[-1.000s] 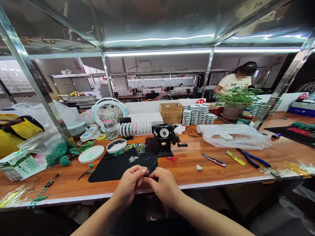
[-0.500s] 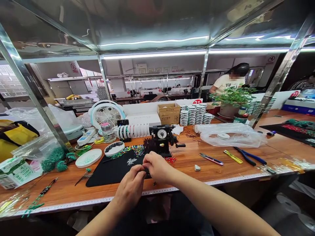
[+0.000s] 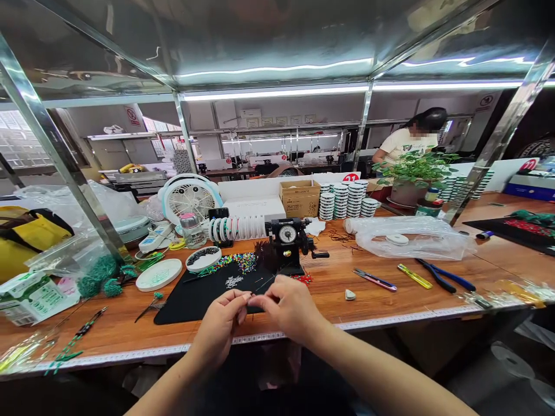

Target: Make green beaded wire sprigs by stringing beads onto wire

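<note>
At one flat black mat (image 3: 191,305), one bare left hand (image 3: 222,323) pinches one tiny, indistinct piece (image 3: 251,294); one bare right hand (image 3: 295,309) — grasp undeterminable — sits lower than earlier.

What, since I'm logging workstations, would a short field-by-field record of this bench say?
Left hand: pinches a tiny item, too small to identify
Right hand: close beside the left; grip unclear
Black mat: bears multicolored beads and small white pieces
Beyond the hands: black machine with dial and crank
Right of the hands: slim tool, yellow tool, pliers
</note>
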Demonstrator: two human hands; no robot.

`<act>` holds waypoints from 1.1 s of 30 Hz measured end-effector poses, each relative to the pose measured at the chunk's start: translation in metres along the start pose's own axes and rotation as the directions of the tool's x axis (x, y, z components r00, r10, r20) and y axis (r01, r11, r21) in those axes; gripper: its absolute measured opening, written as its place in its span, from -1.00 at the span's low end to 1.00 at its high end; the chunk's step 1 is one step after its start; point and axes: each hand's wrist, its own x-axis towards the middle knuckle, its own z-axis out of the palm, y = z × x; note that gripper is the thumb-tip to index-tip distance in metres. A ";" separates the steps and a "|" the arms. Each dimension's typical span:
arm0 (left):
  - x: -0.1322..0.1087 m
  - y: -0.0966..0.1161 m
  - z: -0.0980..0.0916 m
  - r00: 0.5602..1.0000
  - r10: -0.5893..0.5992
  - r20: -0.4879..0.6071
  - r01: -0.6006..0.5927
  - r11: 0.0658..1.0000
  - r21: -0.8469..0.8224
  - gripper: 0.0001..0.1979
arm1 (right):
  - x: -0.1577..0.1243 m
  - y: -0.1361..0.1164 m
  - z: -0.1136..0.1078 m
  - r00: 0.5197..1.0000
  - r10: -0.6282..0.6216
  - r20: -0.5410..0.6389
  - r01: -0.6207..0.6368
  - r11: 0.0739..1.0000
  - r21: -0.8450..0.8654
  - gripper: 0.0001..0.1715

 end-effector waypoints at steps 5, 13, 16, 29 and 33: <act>-0.006 -0.004 0.008 0.999 -0.049 0.011 0.050 0.994 -0.097 -0.84 | -0.024 0.001 0.023 0.996 0.076 0.043 -0.080 0.989 0.122 -0.81; -0.004 0.009 -0.009 0.737 0.486 0.469 -0.667 0.413 0.620 -0.81 | -0.030 0.001 0.005 0.912 -0.411 -0.010 0.402 0.897 -0.185 -0.69; 0.002 0.011 -0.014 0.628 0.494 0.602 -0.758 0.209 0.618 -0.74 | -0.024 0.001 -0.003 0.935 -0.352 -0.035 0.351 0.936 -0.030 -0.71; 0.002 -0.018 0.038 0.989 -0.026 0.148 0.052 0.983 -0.176 -0.78 | -0.011 0.025 0.001 0.919 0.389 0.055 -0.314 0.642 0.699 -0.72; 0.001 -0.022 0.043 0.986 -0.088 0.144 0.127 0.950 -0.286 -0.77 | -0.012 0.024 0.003 0.911 0.409 0.058 -0.319 0.607 0.728 -0.70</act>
